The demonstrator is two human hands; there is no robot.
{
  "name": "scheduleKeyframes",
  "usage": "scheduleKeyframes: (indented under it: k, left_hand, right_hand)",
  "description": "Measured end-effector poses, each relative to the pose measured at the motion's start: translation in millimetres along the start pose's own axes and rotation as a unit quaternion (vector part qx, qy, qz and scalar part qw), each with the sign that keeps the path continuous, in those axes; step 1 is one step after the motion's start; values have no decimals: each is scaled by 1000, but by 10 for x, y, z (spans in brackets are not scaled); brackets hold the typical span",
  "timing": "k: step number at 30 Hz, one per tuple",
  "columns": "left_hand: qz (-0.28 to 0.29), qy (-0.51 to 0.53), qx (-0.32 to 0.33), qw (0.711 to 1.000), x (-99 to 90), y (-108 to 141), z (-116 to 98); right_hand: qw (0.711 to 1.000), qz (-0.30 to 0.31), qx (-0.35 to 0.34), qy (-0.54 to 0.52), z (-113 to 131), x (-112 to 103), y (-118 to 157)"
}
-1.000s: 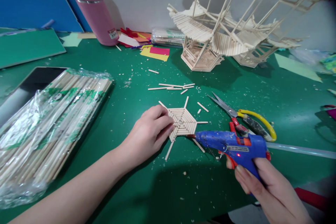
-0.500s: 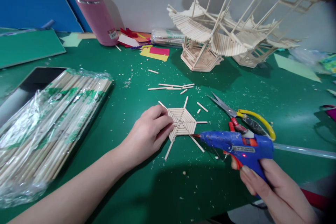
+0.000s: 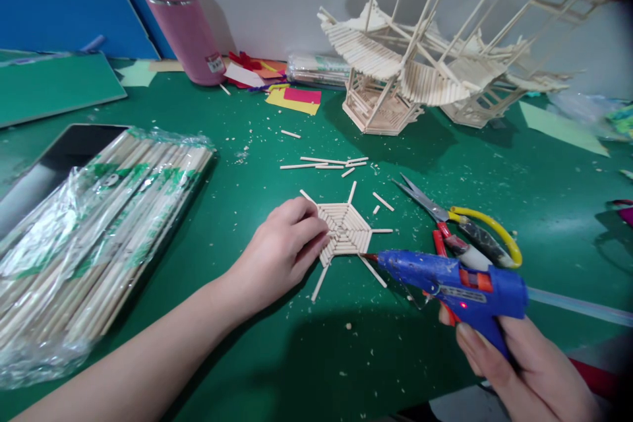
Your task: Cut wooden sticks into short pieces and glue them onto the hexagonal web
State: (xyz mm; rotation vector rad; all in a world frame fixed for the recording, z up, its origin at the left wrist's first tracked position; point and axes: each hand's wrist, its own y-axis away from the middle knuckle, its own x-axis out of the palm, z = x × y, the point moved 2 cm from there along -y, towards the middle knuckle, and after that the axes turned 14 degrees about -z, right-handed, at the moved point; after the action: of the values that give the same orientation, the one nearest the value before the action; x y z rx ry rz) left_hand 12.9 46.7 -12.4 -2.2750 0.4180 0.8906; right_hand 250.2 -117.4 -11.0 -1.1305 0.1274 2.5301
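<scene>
A web-shaped hexagonal panel of thin wooden sticks (image 3: pixel 350 229) lies flat on the green table, its spokes sticking out past the edge. The curled fingers of my left hand (image 3: pixel 291 241) grip its left side; the fingertips are partly hidden. In my right hand (image 3: pixel 519 356) is a blue hot glue gun (image 3: pixel 450 280), held by the handle with its red light on. The gun's nozzle meets the panel's lower right corner, beside a spoke. Red-and-yellow-handled scissors (image 3: pixel 435 214) lie open behind the gun, partly covered by it.
Loose stick pieces (image 3: pixel 324 163) lie beyond the panel. To the left is a plastic-wrapped bundle of sticks (image 3: pixel 113 231) on a dark flat object. A stick-built pavilion model (image 3: pixel 383 109), a pink bottle (image 3: pixel 180 26) and coloured paper (image 3: pixel 294 102) stand or lie along the back wall.
The rear of the glue gun has dipped slightly with my right hand, while its nozzle stays at the panel's lower right corner. My left hand keeps its place on the panel.
</scene>
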Motion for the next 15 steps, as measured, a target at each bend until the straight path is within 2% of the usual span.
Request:
scheduleKeyframes:
  k: [6,15]
  left_hand:
    - [0,0,0,1000,-4,5,8]
    - [3,3,-3,1000,-5,6,-1]
  right_hand:
    - [999,-11,-38,23,-3,29,-21]
    - [1000,6,10,-12,-17,10,-14]
